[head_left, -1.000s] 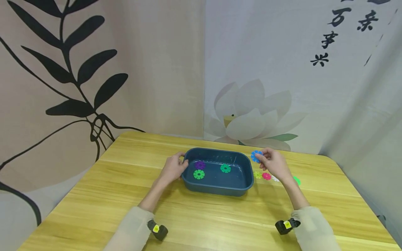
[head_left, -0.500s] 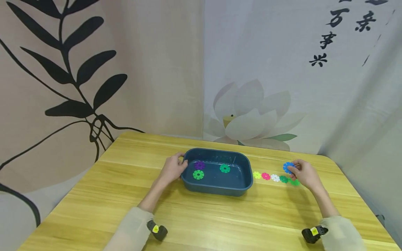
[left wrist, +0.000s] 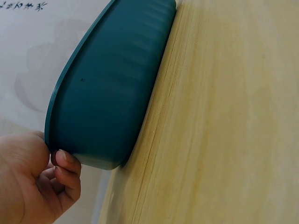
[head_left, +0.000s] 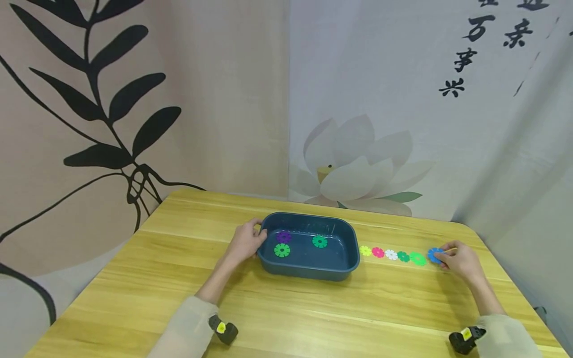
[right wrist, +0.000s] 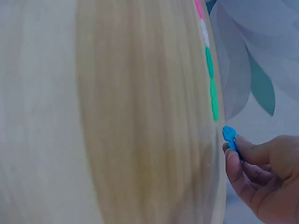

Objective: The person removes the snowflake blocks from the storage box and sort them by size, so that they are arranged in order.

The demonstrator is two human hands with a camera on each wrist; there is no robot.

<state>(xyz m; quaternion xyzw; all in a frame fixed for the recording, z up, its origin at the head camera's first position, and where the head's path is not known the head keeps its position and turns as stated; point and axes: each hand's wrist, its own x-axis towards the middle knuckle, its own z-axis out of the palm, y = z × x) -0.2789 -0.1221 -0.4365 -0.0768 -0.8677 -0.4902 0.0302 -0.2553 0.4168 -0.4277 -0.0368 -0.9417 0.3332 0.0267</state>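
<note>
Here, the blue disc [head_left: 433, 255] is pinched in the right hand [head_left: 463, 261], just beside a row of discs [head_left: 391, 255]; tabletop [head_left: 340, 318] spreads before that grip, its edge rightward; the disc is round and notched; well left, the left hand [head_left: 246, 242] grips a dark tub [head_left: 309, 273] by its rim; behind, the curtain [head_left: 380, 64] reads 万事兴.

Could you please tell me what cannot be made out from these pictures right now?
Head view: part of the blue disc, covered by the right hand.
Head view: the topmost writing, cut off by the top edge.
Left wrist view: the inside of the tub, hidden by its wall.
Right wrist view: the rest of the pink disc, cut off by the top edge.
</note>
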